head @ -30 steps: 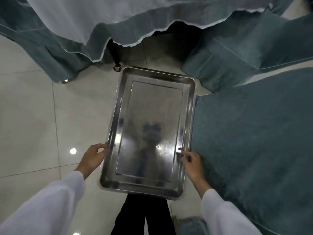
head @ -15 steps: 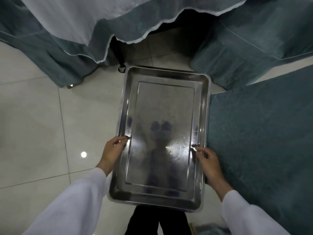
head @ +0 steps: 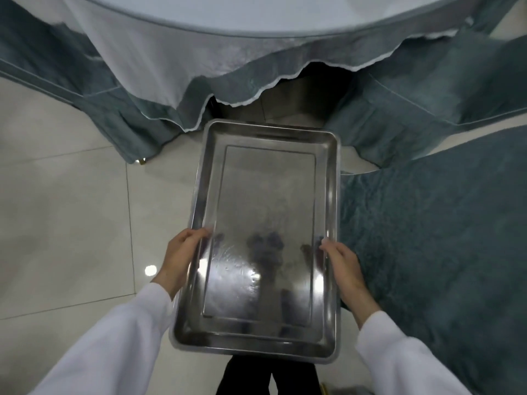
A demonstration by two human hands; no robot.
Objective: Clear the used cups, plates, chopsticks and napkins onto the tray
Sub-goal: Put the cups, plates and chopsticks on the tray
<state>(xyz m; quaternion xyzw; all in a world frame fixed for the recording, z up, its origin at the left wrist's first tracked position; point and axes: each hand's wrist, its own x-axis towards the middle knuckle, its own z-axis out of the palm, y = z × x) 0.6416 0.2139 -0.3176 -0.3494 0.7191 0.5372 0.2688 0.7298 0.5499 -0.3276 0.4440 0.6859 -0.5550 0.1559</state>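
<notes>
Tray [head: 266,229] — steel, bare, carried level at centre of view, far end at 12 o'clock close to the surface [head: 256,15].
Left hand [head: 182,253], right hand [head: 340,262]: fingers curled over the long rims, one per side.
Risk: slick rim slipping; far edge snagging the cloth [head: 176,69] hanging at 11.
Around: covered chairs at 2–4 [head: 445,229] and at 10 narrow the way; no cups or plates in sight.

Tray [head: 268,132] between both hands, draped table [head: 228,29] beyond, chair [head: 442,238] right
</notes>
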